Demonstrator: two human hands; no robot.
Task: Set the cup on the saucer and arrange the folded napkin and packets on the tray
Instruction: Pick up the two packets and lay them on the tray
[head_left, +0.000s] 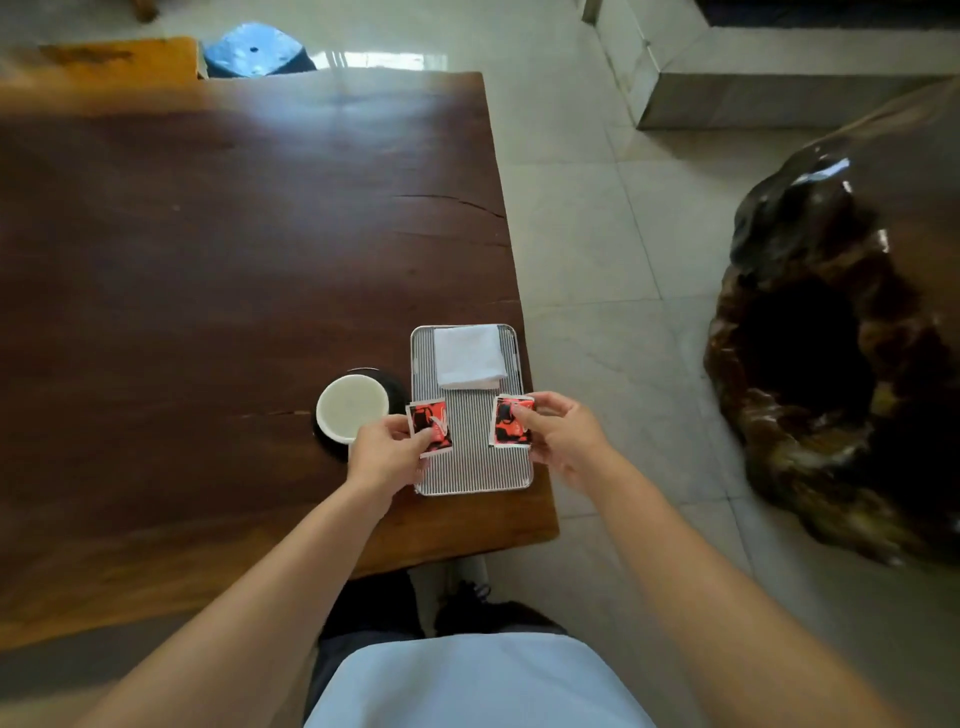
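A striped rectangular tray (470, 467) lies near the table's right edge. A folded white napkin (467, 356) rests on its far end. My left hand (387, 457) pinches a red and black packet (427, 425) over the tray's left side. My right hand (558, 434) pinches a second red and black packet (511, 422) over the tray's right side. Just left of the tray, a pale cup (352, 405) stands on a dark saucer (392, 383), partly hidden by my left hand.
The dark wooden table (208, 286) ends just right of the tray, with tiled floor (597, 234) beyond. A large dark carved wood stump (841, 338) stands on the floor to the right. A blue stool (254, 49) sits past the far edge.
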